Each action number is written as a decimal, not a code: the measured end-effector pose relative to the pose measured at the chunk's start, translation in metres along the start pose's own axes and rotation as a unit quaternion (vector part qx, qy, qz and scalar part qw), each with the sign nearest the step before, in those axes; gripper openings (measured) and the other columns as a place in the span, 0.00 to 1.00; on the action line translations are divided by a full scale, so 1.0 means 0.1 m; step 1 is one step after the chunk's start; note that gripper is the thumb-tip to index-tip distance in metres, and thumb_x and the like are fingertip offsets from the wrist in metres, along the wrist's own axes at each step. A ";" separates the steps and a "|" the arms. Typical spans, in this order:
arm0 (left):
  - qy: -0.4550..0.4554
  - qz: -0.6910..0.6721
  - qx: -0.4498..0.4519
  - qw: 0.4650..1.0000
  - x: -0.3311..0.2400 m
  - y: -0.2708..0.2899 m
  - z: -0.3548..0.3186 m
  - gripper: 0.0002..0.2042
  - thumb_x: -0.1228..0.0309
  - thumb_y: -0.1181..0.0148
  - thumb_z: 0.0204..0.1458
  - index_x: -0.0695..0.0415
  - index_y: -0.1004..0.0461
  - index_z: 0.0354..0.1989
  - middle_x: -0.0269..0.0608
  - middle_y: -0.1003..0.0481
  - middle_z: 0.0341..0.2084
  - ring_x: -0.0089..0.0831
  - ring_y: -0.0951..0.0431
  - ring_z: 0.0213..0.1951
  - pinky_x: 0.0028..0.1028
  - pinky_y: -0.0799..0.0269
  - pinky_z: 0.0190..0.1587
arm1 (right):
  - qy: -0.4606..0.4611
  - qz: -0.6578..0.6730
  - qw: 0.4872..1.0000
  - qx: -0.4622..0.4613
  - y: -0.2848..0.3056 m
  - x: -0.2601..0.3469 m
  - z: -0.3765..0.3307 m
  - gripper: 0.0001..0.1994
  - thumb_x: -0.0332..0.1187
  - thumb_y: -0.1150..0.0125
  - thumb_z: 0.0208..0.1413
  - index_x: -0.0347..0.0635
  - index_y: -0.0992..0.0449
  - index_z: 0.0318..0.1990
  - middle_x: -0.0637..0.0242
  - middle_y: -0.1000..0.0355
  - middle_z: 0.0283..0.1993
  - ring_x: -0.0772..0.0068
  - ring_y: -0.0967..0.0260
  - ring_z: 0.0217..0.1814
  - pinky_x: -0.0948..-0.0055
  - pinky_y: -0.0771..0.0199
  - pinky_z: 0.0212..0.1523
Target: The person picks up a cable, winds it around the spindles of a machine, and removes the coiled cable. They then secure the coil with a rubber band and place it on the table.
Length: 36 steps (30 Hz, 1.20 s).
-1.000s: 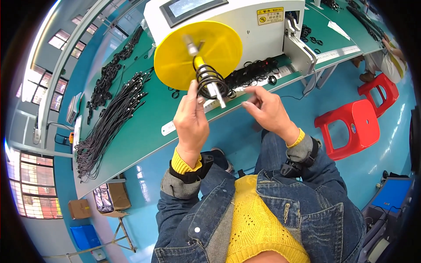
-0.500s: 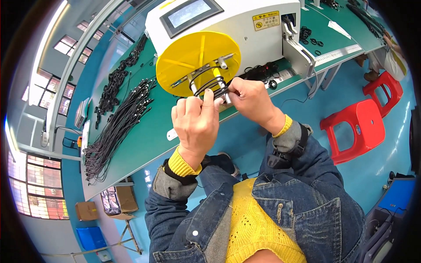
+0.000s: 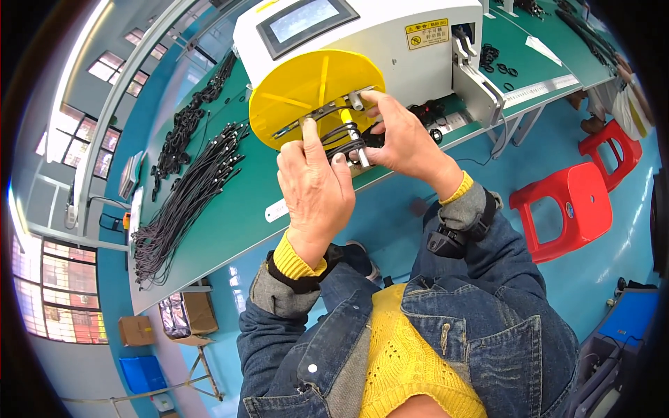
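A small coil of black cable [image 3: 341,141] hangs at the front of a yellow disc [image 3: 286,104], around a metal post on its right side. My left hand [image 3: 313,188] is left of the coil, index finger stretched up to the left post and thumb apart beside the lower loops. At the coil's right, my right hand [image 3: 408,143] has its fingers spread. Its index finger reaches a metal knob [image 3: 357,100] on the disc's slotted bar, and its thumb lies by the loops. The curled fingers of my left hand are partly hidden.
The disc sits on a white machine [image 3: 376,42] with a screen [image 3: 306,26]. Left on the green table [image 3: 230,202] lie a bundle of black cables [image 3: 188,202] and a row of coils [image 3: 178,139]. Red stools [image 3: 578,209] stand at right, cartons [image 3: 198,317] below the table.
My right fingers have opened from their pinch on the coil and reached up to the knob. My left index finger has extended to the left post. The loops now sit closer to the right post.
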<state>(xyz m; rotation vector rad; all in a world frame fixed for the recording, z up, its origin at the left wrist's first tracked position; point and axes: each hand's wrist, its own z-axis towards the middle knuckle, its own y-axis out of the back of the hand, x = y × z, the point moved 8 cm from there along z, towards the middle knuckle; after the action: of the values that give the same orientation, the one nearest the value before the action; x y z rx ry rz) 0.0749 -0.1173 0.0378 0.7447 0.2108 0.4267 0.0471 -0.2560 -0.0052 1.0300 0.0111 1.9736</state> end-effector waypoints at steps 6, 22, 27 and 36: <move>0.037 -0.151 0.120 0.980 0.20 -0.28 -0.04 0.28 0.72 0.54 0.50 0.72 0.52 0.58 0.68 0.48 0.53 0.53 0.39 0.49 0.37 0.43 0.54 | -0.057 0.102 0.991 0.072 -0.14 -0.11 0.01 0.39 0.28 0.32 0.34 0.36 0.44 0.58 0.53 0.34 0.48 0.66 0.32 0.46 0.73 0.29 0.47; 0.119 -0.124 0.022 0.985 0.14 -0.17 -0.08 0.14 0.70 0.50 0.52 0.67 0.38 0.42 0.59 0.40 0.41 0.53 0.35 0.40 0.40 0.36 0.40 | -0.012 0.071 0.991 -0.112 -0.21 0.16 -0.27 0.16 0.22 0.46 0.47 0.33 0.37 0.45 0.55 0.27 0.31 0.61 0.26 0.32 0.71 0.27 0.32; 0.110 -0.135 -0.016 0.985 0.18 -0.18 -0.08 0.13 0.68 0.51 0.53 0.65 0.37 0.41 0.60 0.37 0.38 0.55 0.32 0.36 0.41 0.35 0.35 | -0.028 0.086 0.991 -0.098 -0.24 0.12 -0.28 0.16 0.23 0.45 0.47 0.33 0.39 0.44 0.53 0.29 0.29 0.57 0.28 0.30 0.69 0.28 0.30; 0.136 -0.132 0.100 0.977 0.18 -0.26 -0.02 0.14 0.67 0.52 0.54 0.65 0.39 0.42 0.60 0.32 0.26 0.56 0.30 0.32 0.43 0.33 0.34 | -0.002 0.041 0.994 -0.100 -0.29 0.15 -0.21 0.16 0.28 0.43 0.48 0.33 0.43 0.41 0.50 0.31 0.25 0.47 0.30 0.28 0.62 0.30 0.27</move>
<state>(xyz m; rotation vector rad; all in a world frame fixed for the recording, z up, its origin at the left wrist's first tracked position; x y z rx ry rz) 0.0979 -0.1247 0.0175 0.8419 0.6098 0.2536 0.0493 -0.2202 -0.0204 0.9162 -0.2301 2.0013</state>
